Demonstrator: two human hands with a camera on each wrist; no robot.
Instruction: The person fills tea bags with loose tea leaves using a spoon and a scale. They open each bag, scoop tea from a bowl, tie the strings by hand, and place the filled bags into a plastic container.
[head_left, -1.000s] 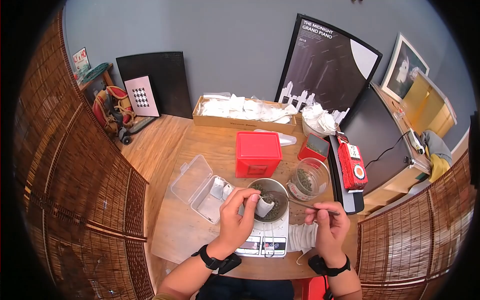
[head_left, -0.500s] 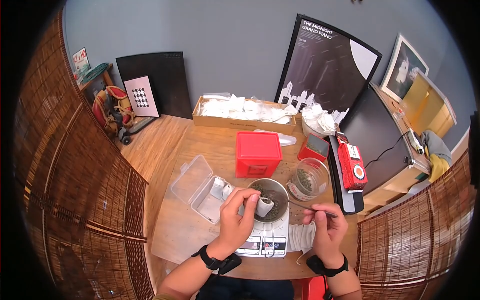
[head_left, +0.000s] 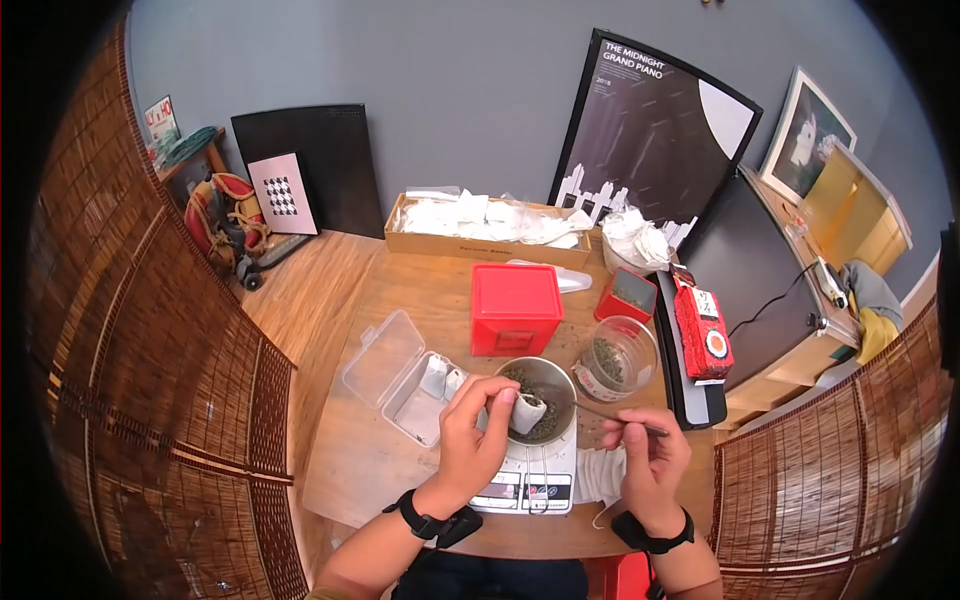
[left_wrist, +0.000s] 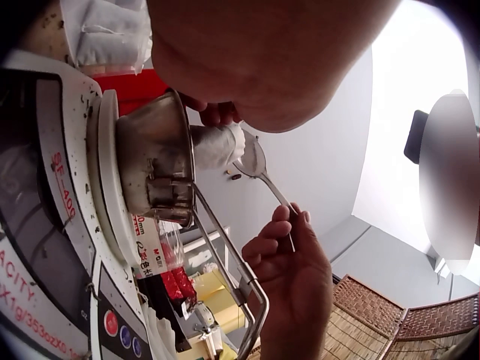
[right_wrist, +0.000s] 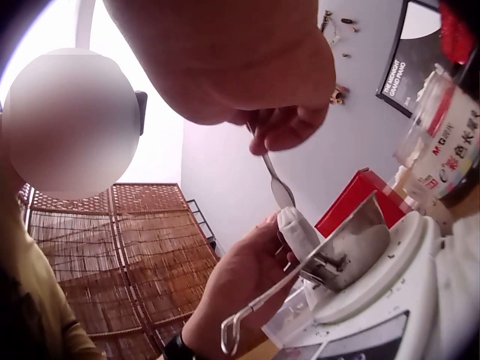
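Note:
My left hand (head_left: pixel 470 440) pinches a small white tea bag (head_left: pixel 527 414) upright over a metal cup (head_left: pixel 571 385) with a wire handle. Dark dried leaves show at the bag's mouth, and more loose leaves (head_left: pixel 548 430) lie in the cup. The cup stands on a white kitchen scale (head_left: pixel 508 468). To the right, my right hand (head_left: pixel 655 470) holds a metal spoon (left_wrist: pixel 276 191) by its handle between thumb and fingers. In the left wrist view the spoon's bowl is beside the bag's open top.
An open clear plastic box (head_left: pixel 405 412) with filled tea bags (head_left: pixel 435 376) is at the left. Behind the cup stands a red tin (head_left: pixel 516 300). A clear tub (head_left: pixel 640 360) of leaves and a small red tin (head_left: pixel 615 302) stand at the right; white pouches fill a cardboard box (head_left: pixel 480 246) behind.
My right hand has shifted slightly left with the spoon. The tea bag's mouth looks rounder and more upright than a second ago. My left hand stays in place.

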